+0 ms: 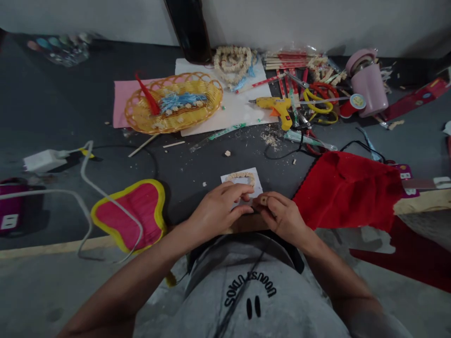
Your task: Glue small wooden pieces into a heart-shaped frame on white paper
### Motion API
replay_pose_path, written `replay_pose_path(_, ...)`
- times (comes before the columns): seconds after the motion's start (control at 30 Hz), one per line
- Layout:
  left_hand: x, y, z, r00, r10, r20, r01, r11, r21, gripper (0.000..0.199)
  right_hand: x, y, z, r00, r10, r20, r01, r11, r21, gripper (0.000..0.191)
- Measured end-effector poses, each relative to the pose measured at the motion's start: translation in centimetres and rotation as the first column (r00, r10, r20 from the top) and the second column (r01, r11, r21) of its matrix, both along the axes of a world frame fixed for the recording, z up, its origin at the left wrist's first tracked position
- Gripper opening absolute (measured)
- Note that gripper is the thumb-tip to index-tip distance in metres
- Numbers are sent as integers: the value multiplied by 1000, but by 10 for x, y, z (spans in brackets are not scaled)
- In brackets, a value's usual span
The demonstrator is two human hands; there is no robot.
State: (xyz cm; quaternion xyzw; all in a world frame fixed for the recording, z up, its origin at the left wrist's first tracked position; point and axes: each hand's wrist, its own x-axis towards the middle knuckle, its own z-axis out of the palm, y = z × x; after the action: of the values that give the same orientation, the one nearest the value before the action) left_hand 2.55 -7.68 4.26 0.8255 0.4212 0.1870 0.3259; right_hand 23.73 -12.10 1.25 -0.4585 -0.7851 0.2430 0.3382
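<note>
At the table's near edge a small white paper (258, 179) carries a curved row of tiny pale pieces (243, 175), partly covered by my fingers. My left hand (225, 202) rests over the paper's left and lower part, thumb and fingers apart, with nothing seen between them. Just right of it, my right hand (282, 213) is closed in a pinch on a small beige piece (263, 200). That piece looks like wood, but its exact kind is too small to make out. The fingertips of both hands nearly meet.
A yellow glue gun (278, 107) lies near scissors (319, 101) and a pink bottle (368, 87). Behind are a woven basket (141, 123) with blue tassels and a phone (190, 28). Red cloth (348, 188) lies right; a pink pad (127, 218) and white cable (84, 173) lie left.
</note>
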Motion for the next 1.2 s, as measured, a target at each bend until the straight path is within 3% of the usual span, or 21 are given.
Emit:
replay_pose_path(0.1,-18,2,-2,992,130,3,-129,983,134,17,4,0,-8,992,-76,96,73,997,40,15)
replay_pose_path(0.2,-38,2,-11,975,206,-79,-192,969,157,15,4,1,-14,975,-96,202,79,993,91,10)
replay_pose_path(0.37,-47,-13,-28,977,117,-181,-105,992,75,13,-2,2,-17,957,-70,281,53,996,68,12)
replay_pose_path(0.53,-41,-22,-32,980,31,-197,-18,998,68,11,-3,1,-17,949,-60,310,54,998,27,11)
replay_pose_path(1.2,-41,-27,-37,956,-4,-294,39,993,114,12,-7,1,-23,921,-162,353,142,987,81,10)
